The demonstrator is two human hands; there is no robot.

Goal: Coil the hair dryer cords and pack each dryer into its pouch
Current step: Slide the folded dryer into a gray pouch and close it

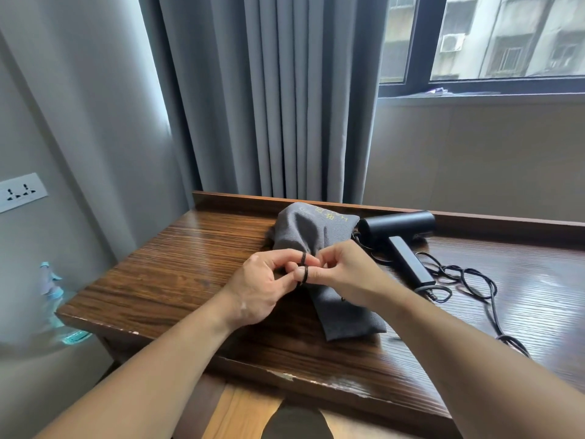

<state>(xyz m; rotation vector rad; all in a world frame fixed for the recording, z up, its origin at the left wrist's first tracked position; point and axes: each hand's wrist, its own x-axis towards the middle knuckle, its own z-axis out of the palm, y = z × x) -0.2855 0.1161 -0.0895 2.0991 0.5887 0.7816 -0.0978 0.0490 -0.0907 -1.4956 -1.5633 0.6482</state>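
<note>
So both hands are meeting right over the grey pouch [346, 318], fingers curled in. The left hand [258, 289] and right hand [346, 274] are each pinching the thin black drawstring [303, 264], which is looping round a couple of fingertips where the hands touch. I can't tell which finger belongs to which loop. The pouch is lying on the wooden table [177, 264], bulging like something's already in it. Its long side is running from the back rim toward the person, and its gathered neck is sitting under the fingers. I'm guessing they're cinching this one shut.

What matters for the next bit is that the black hair dryer [399, 226] is sitting just beside the pouch, off to the right and a little beyond the hands. That makes the right hand the nearer one. Its barrel is lying across the table along the back rim, and the handle is pointing forward and to the right.

The cord [474, 280] is sprawling loose from the handle's end, trailing further right and toward the front edge, not coiled at all. So that's probably a right-hand reach, then gathering cord from the handle outward. I'm not seeing a second pouch anywhere in view.
</note>
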